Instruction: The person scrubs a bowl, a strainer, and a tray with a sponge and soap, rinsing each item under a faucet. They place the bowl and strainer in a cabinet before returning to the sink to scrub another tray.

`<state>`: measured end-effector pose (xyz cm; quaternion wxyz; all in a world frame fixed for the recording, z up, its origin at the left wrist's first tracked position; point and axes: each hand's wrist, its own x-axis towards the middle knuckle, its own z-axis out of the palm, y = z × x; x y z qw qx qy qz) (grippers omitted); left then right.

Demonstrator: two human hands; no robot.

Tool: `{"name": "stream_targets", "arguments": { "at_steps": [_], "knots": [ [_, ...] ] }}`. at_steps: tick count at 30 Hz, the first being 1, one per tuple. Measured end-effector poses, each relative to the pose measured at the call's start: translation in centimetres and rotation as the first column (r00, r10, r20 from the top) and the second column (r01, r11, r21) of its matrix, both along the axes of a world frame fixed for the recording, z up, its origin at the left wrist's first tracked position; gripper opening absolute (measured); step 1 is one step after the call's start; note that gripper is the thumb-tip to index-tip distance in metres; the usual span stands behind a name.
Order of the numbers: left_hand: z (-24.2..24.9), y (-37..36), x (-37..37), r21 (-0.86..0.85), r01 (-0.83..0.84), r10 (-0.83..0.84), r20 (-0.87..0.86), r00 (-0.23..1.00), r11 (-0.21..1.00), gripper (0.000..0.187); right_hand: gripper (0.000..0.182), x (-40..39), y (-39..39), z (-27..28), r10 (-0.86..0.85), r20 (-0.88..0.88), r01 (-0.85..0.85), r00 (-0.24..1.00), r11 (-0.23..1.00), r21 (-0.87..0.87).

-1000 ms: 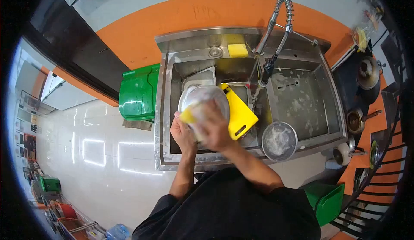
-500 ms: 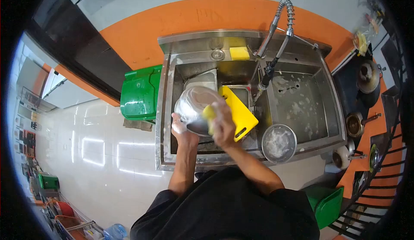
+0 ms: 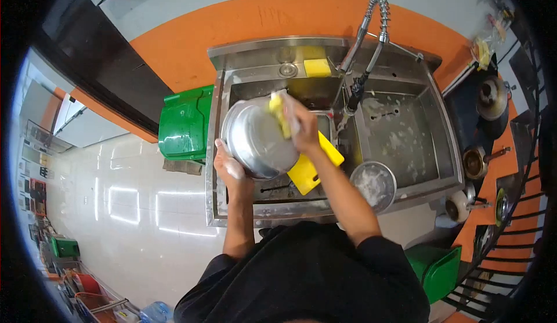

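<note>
We judge that the step in hand is the scrubbing of a metal pot (image 3: 264,143), which is held tilted over the left basin of the sink (image 3: 212,198). The left hand (image 3: 231,166), with some white foam on it, holds the pot at its lower left side; most fingers are hidden, so we cannot tell how they are placed. The grip of the right hand (image 3: 304,127) is narrow around a yellow sponge (image 3: 277,107), which lies against the upper right part of the pot. A yellow cutting board (image 3: 307,179) is partly hidden behind the pot and the right forearm, and a foamy bowl (image 3: 374,185) is at the near edge of the sink. In our opinion, the next move calls for a firm left hold, because wet metal can slip, and for even pressure of the sponge.
</note>
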<state>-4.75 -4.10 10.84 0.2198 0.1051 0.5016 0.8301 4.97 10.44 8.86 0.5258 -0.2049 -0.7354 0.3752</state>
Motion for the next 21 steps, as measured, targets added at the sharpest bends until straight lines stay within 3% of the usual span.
{"name": "stream_targets", "arguments": {
  "at_steps": [2,3,4,5,6,7,8,10,11,12,13,14,15,16,17,18,19,20,21],
  "knots": [
    [-2.7,0.3,-1.8,0.05,-0.031,0.012,0.339,0.941,0.998,0.053,0.035,0.9,-3.7,-2.8,0.074,0.072,-0.076,0.995,0.997,0.016],
    [-1.9,0.2,-1.1,0.09,0.003,-0.027,0.275,0.961,0.996,0.055,0.035,0.8,-5.6,-3.6,0.08,0.047,-0.086,0.996,0.988,0.126],
    [-2.6,-0.3,-1.2,0.089,0.022,-0.046,0.279,0.959,0.996,0.055,0.036,0.9,-8.0,-1.8,0.018,0.132,-0.038,0.991,0.987,0.158],
    [-3.9,-1.1,-1.7,-0.013,0.1,-0.1,-0.01,0.995,0.995,0.055,0.035,0.3,-8.5,-1.5,0.047,0.085,-0.058,0.995,0.989,0.139],
    [-4.7,-1.0,-1.7,-0.126,0.149,-0.18,-0.294,0.939,0.981,0.054,0.032,0.3,-8.4,1.0,0.02,0.143,-0.064,0.99,0.947,0.315],
    [-2.7,-1.0,-0.5,-0.301,0.024,-0.202,-0.578,0.791,0.953,0.054,0.029,0.3,-7.9,3.5,-0.01,0.202,-0.088,0.979,0.879,0.469],
    [-9.3,0.8,-1.9,-0.075,-0.21,0.13,-0.574,0.808,0.975,0.057,0.029,0.1,-6.8,4.0,-0.028,0.209,-0.071,0.977,0.889,0.451],
    [0.4,-0.8,1.4,-0.361,0.099,-0.263,-0.441,0.858,0.927,0.057,0.022,-0.9,-2.8,5.1,-0.029,0.314,-0.139,0.949,0.857,0.496],
    [-0.1,-1.2,1.1,-0.366,0.106,-0.274,-0.443,0.854,0.924,0.057,0.025,-1.2,0.1,5.4,0.172,0.348,-0.26,0.921,0.939,0.224],
    [-1.0,-1.6,0.2,-0.347,0.045,-0.246,-0.56,0.791,0.937,0.056,0.029,-1.1,2.2,5.3,0.369,0.317,-0.37,0.874,0.927,-0.06],
    [-1.6,-1.8,-0.3,-0.321,-0.013,-0.216,-0.664,0.716,0.947,0.055,0.029,-0.7,2.1,4.8,0.362,0.313,-0.362,0.878,0.93,-0.061],
    [-1.8,-1.6,-0.1,-0.322,-0.005,-0.222,-0.665,0.713,0.947,0.055,0.032,-0.3,2.0,4.4,0.309,0.211,-0.287,0.927,0.949,-0.132],
    [-2.1,-1.4,0.2,-0.25,-0.09,-0.095,-0.642,0.761,0.964,0.055,0.036,0.2,1.9,3.9,0.244,0.115,-0.217,0.963,0.954,-0.208],
    [-2.6,-1.3,0.5,-0.185,-0.186,0.038,-0.602,0.797,0.965,0.056,0.036,0.5,1.9,3.1,0.242,0.122,-0.213,0.962,0.954,-0.211],
    [-5.2,-1.3,-0.7,-0.363,-0.252,0.028,-0.522,0.852,0.897,0.049,0.038,0.6,1.8,1.9,0.151,0.09,-0.14,0.984,0.982,-0.125],
    [-4.8,-1.5,-0.2,-0.369,-0.265,0.042,-0.513,0.857,0.891,0.049,0.042,0.5,1.4,1.1,0.073,0.048,-0.071,0.996,0.997,-0.042],
    [-4.3,-1.5,0.1,-0.282,0.148,-0.136,0.063,0.989,0.948,0.043,0.042,0.9,1.2,0.3,0.039,0.036,-0.038,0.999,0.999,-0.02],
    [-4.0,-1.8,0.1,0.038,0.428,-0.373,0.564,0.737,0.903,0.045,0.042,1.1,1.1,0.1,0.067,0.04,-0.066,0.997,0.998,-0.024],
    [-6.6,-2.5,-0.9,0.135,0.511,-0.47,0.635,0.613,0.849,0.048,0.043,1.6,0.6,-0.3,0.132,0.0,-0.131,0.991,0.983,-0.126]
  ]
}}
